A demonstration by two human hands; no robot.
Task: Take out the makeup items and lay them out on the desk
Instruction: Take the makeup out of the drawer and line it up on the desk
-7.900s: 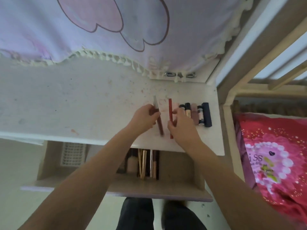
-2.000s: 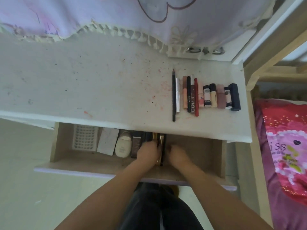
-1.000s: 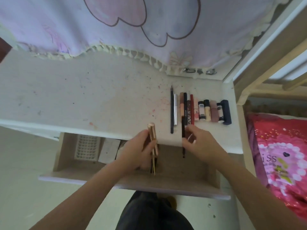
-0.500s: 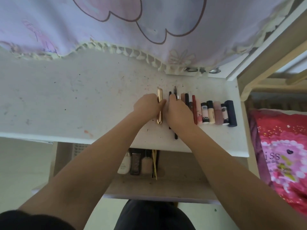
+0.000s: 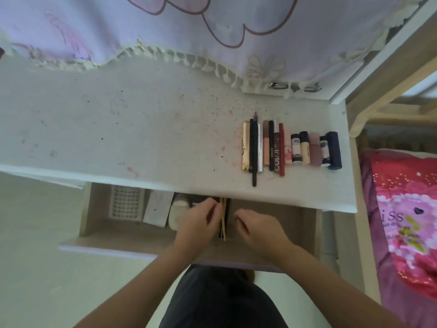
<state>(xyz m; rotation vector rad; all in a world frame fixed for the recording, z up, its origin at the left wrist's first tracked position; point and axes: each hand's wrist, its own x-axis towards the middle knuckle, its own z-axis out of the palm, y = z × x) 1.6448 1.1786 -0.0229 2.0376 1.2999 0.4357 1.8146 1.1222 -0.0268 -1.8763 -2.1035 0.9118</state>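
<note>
Head view: left hand (image 5: 197, 223) hiding drawer items (image 5: 223, 218)

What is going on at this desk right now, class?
A person is emptying an open drawer of makeup. A row of makeup items lies side by side on the desk. Both hands are down in the drawer: the left hand has its fingers at a thin gold stick, while the right hand hovers beside it, fingers loosely curled, holding nothing.

place: home bedroom | cues: bed frame (image 5: 387, 74), floral bedding (image 5: 406, 209), makeup-stained desk (image 5: 118, 138)
</note>
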